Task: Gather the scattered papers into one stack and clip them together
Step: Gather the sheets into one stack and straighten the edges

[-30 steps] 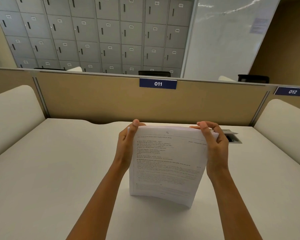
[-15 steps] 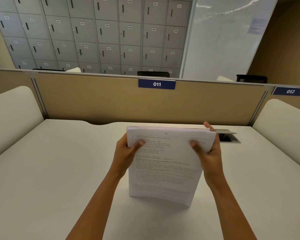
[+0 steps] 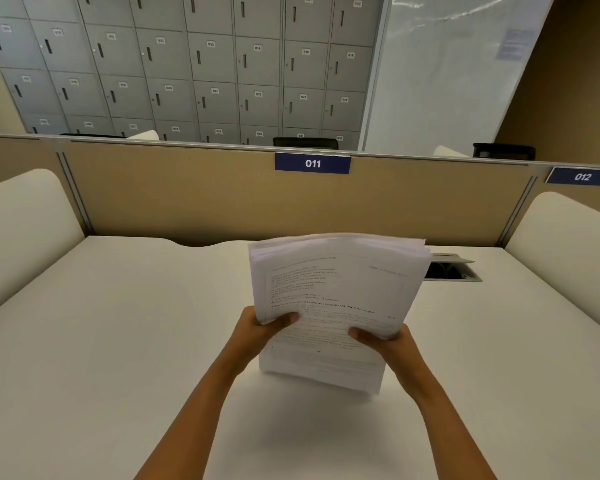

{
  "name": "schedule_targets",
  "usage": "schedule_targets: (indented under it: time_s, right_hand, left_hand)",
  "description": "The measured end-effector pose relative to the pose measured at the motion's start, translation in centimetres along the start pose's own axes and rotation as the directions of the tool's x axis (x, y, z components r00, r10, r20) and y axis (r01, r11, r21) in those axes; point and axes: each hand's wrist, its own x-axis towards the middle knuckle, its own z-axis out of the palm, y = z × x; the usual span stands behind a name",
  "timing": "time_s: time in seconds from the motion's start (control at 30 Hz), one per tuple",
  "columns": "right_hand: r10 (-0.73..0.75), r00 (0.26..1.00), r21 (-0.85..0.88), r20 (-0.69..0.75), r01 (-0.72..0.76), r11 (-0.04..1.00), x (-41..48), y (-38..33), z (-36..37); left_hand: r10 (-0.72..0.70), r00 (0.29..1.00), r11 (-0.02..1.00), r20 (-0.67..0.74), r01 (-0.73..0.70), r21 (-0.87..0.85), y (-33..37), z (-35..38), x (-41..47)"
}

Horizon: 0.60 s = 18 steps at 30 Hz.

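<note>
A thick stack of printed white papers (image 3: 336,292) stands tilted over the white desk (image 3: 118,341), its top edges fanned and blurred. My left hand (image 3: 260,332) grips the stack's left side, thumb across the front page. My right hand (image 3: 385,342) grips the right side lower down, thumb on the front. The stack's bottom edge hovers at or just above the desk; I cannot tell if it touches. No clip is visible.
A tan partition (image 3: 187,195) with a blue "011" sign (image 3: 312,163) closes off the desk's far edge. An open cable port (image 3: 451,270) sits in the desk just behind the stack's right side. Cream padded dividers (image 3: 21,230) flank both sides.
Both hands slid down from the stack's top corners to its middle sides. The stack has risen and its top sheets have fanned out.
</note>
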Motion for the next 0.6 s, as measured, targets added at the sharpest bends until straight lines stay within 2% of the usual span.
schedule_targets:
  time_s: [0.13,0.2,0.3,0.4,0.53,0.6]
  right_hand:
    - [0.046,0.996,0.007,0.082,-0.047,0.999,-0.2,2.0,0.1]
    - [0.064,0.994,0.004,0.093,-0.064,0.998,-0.3,2.8,0.2]
    - [0.078,0.994,-0.02,0.072,-0.077,0.997,0.0,3.1,0.0]
    - [0.069,0.997,0.014,0.031,-0.069,0.997,0.1,3.0,-0.5]
    - [0.017,0.991,0.143,-0.132,0.002,0.99,0.0,2.7,-0.4]
    - [0.034,0.98,0.3,-0.195,0.026,0.954,0.1,2.8,1.0]
  left_hand:
    - [-0.108,0.983,0.994,0.151,0.107,0.02,-1.5,-0.1,-0.5]
    - [-0.102,0.984,0.995,0.145,0.1,0.019,-1.9,0.0,-0.5]
    - [-0.079,0.996,0.995,0.031,0.076,0.07,-2.1,0.3,-0.1]
    - [-0.036,0.986,0.998,-0.16,0.044,0.044,-2.3,0.2,-0.1]
    - [-0.018,0.924,0.985,-0.382,-0.05,-0.167,-2.0,0.4,-0.3]
    - [-0.053,0.882,0.957,-0.468,-0.09,-0.277,-2.0,1.4,-0.4]
